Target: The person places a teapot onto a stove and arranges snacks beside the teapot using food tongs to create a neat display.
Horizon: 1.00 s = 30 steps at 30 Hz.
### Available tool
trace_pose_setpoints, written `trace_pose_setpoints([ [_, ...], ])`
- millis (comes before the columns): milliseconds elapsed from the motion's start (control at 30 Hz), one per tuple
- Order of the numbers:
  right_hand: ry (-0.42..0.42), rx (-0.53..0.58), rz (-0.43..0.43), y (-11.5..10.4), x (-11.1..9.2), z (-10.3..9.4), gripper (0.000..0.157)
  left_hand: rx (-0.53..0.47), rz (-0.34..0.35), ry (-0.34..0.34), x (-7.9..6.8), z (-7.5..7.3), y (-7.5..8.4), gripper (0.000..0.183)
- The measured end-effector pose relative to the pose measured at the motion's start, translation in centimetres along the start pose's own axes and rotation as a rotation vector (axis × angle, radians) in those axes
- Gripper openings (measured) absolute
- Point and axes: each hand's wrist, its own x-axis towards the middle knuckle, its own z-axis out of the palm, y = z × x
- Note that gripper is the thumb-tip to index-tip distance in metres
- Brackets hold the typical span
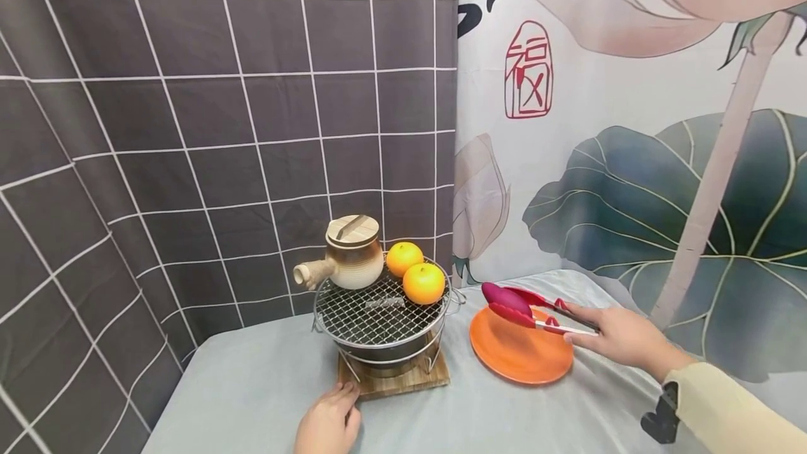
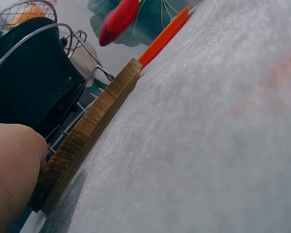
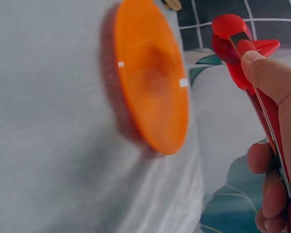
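My right hand (image 1: 630, 338) grips a pair of red-tipped metal tongs (image 1: 555, 326). Between the tong tips is a smooth purple, tapered vegetable (image 1: 504, 298) that looks like a sweet potato, held above an orange plate (image 1: 523, 352). In the right wrist view, thumb and fingers wrap the tongs' handles. My left hand (image 1: 329, 420) holds the front left corner of a wooden board (image 1: 403, 385) between thumb and fingers; the fingertips are partly hidden in the left wrist view. On the board stands a round dark stove (image 2: 34, 73) topped by a wire grill (image 1: 372, 324).
A brown and cream side-handled pot (image 1: 356, 268) with a wooden lid sits on the grill's back left. Beside it are two oranges (image 1: 424, 284) and a small greyish piece (image 1: 384, 303). A pale cloth (image 1: 252, 384) covers the table, with a dark grid curtain (image 1: 221, 125) behind.
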Motion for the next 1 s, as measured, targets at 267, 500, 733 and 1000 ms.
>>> trace_pose_setpoints([
  [267,0.032,-0.046,-0.022,-0.6,1.2,-2.8,0.081,-0.016,0.004,-0.02,-0.1,-0.1,-0.1,0.025],
  [500,0.051,-0.072,-0.041,-1.3,2.0,-4.9,0.083,-0.016,0.01,0.004,-0.1,0.0,-0.1,0.024],
  [733,0.055,-0.07,-0.058,-2.2,2.7,-6.5,0.084,-0.013,0.016,0.038,-0.3,0.2,0.0,0.025],
  [1000,0.056,-0.054,-0.086,-3.6,3.5,-7.9,0.083,-0.009,0.017,0.033,-0.3,0.4,-0.3,0.024],
])
